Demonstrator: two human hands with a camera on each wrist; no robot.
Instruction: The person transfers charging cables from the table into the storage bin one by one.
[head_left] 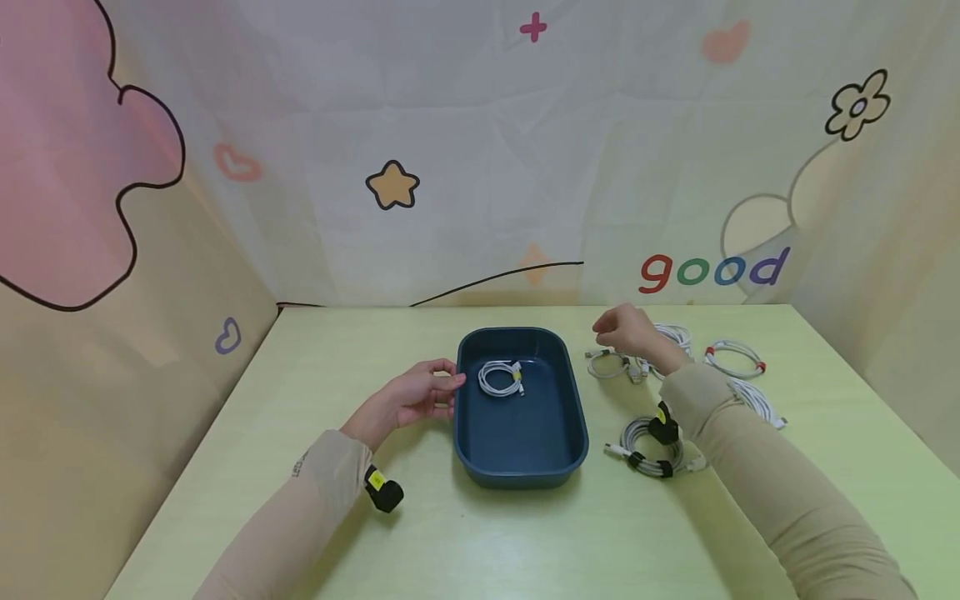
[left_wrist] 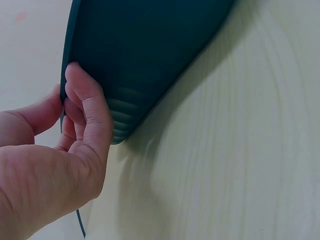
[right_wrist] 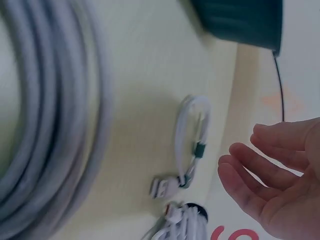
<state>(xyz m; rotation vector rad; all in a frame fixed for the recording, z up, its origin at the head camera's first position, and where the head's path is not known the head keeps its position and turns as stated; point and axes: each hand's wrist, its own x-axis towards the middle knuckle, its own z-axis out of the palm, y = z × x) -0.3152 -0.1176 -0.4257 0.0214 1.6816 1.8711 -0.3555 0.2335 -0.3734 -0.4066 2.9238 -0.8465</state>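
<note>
A: Left hand, quick?
B: On the tray. Thumb against one side of the rim, bent fingers on the other; clamped on its left edge.
A: And the tray?
B: Mid-table, upright, long sides running away from the person.
A: Right hand?
B: Raised above the table, right of the tray's far end. Fingers loosely bent, some tips apart, clear of the cables.
A: Nearest thing to it?
B: Small cable, thin loop with dark ties, lying just on the hand's near side. White bundle just beside that, partly behind the right forearm.
A: What's in the tray?
B: White coil with a yellow tie, flat on the floor, toward the far left.
A: Rest of the cables?
B: Gray coil, black ties, right of the tray's near half, apart from it. Red-tied loop, far right. Second bundle, nearer than that loop, beside the right sleeve, which partly hides it.
A: Backdrop?
B: Pale cloth, printed shapes, "good" in coloured letters at right. Next.
</note>
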